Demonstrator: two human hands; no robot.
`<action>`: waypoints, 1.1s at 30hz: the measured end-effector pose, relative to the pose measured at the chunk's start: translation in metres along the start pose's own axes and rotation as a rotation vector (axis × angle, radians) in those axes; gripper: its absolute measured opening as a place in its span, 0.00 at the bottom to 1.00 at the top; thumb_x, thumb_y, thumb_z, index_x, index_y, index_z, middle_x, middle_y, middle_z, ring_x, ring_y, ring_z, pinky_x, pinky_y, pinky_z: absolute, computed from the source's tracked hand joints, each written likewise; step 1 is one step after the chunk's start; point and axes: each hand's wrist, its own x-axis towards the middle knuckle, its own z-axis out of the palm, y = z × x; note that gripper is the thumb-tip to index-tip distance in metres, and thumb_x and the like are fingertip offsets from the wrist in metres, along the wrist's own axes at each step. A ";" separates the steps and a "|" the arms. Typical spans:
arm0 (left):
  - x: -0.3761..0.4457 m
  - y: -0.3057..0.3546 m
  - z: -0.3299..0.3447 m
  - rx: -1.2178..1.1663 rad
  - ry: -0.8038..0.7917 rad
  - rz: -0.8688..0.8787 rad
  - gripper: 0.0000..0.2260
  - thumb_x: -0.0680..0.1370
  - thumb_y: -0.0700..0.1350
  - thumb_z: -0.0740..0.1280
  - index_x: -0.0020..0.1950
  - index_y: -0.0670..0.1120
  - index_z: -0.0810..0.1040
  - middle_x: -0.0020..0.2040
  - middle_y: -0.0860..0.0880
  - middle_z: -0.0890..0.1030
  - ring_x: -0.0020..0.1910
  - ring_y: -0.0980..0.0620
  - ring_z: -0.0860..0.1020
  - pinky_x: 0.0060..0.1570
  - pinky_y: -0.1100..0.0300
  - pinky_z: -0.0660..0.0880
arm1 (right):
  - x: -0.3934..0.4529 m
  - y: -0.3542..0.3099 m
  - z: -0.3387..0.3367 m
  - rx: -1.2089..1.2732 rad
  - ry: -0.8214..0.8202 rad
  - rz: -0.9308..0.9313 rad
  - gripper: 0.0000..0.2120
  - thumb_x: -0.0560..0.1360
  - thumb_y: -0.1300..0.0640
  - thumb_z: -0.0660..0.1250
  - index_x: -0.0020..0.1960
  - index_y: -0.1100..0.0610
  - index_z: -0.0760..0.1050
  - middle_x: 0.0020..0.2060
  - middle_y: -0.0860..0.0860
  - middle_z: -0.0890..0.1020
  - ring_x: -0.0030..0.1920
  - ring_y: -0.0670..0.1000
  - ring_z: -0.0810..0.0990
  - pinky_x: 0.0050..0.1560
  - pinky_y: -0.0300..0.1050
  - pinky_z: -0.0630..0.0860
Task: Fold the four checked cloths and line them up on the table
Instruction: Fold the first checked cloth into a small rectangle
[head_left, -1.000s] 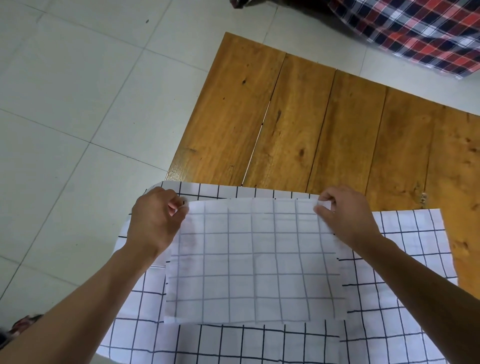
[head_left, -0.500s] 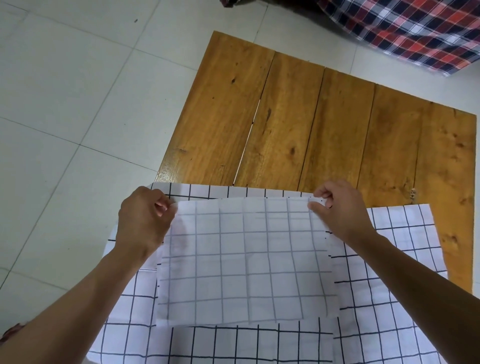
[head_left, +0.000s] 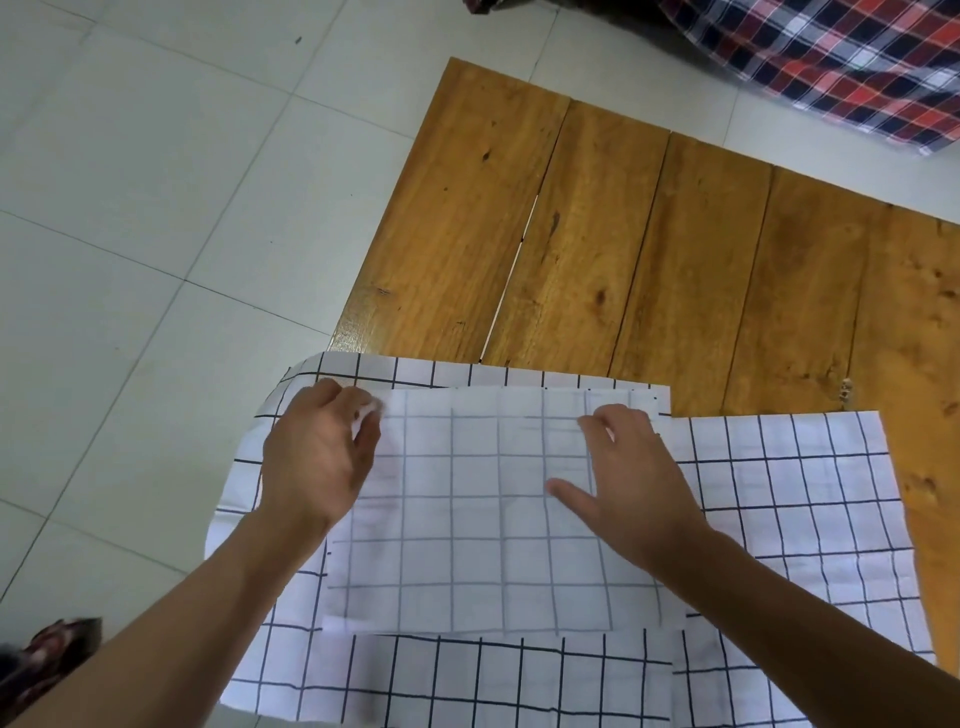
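A folded white checked cloth (head_left: 467, 519) lies pale side up at the near edge of the wooden table (head_left: 597, 249). My left hand (head_left: 317, 457) hangs over its far left corner, fingers loose, fingertips touching the cloth's edge. My right hand (head_left: 634, 483) lies flat on the right part of the cloth, fingers straight and spread. Under the folded cloth lies a larger white cloth with dark lines (head_left: 467, 670); it hangs over the table's left edge. Another checked cloth (head_left: 805, 493) lies spread flat to the right, partly under my right forearm.
The far half of the table is bare wood with a gap between two planks. Pale floor tiles (head_left: 156, 208) surround the table on the left. A red, navy and white plaid fabric (head_left: 841, 57) lies at the top right. A dark patterned thing (head_left: 47, 654) shows at the lower left.
Both hands were pinching the folded cloth's far corners. They have let go: the right hand now lies flat on the cloth and the left hand's fingers have relaxed.
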 end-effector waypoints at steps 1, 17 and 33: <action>-0.004 0.005 -0.001 0.054 -0.010 -0.003 0.03 0.77 0.45 0.69 0.48 0.50 0.82 0.40 0.49 0.77 0.41 0.44 0.77 0.35 0.54 0.76 | -0.002 -0.004 0.000 0.003 -0.007 0.013 0.36 0.72 0.33 0.65 0.69 0.59 0.69 0.64 0.54 0.72 0.65 0.54 0.69 0.64 0.47 0.71; -0.088 0.057 0.048 0.091 -0.299 0.366 0.26 0.81 0.53 0.58 0.77 0.45 0.65 0.79 0.46 0.63 0.78 0.45 0.60 0.72 0.47 0.65 | -0.018 -0.009 0.025 -0.113 0.005 0.031 0.54 0.68 0.26 0.62 0.78 0.61 0.51 0.76 0.59 0.58 0.76 0.59 0.56 0.75 0.53 0.59; -0.099 0.042 0.064 0.289 -0.338 0.418 0.35 0.82 0.63 0.47 0.82 0.44 0.45 0.82 0.44 0.42 0.80 0.46 0.40 0.78 0.46 0.46 | -0.071 -0.054 0.068 -0.079 -0.028 -0.140 0.38 0.82 0.40 0.52 0.80 0.57 0.37 0.79 0.54 0.36 0.78 0.53 0.33 0.78 0.54 0.41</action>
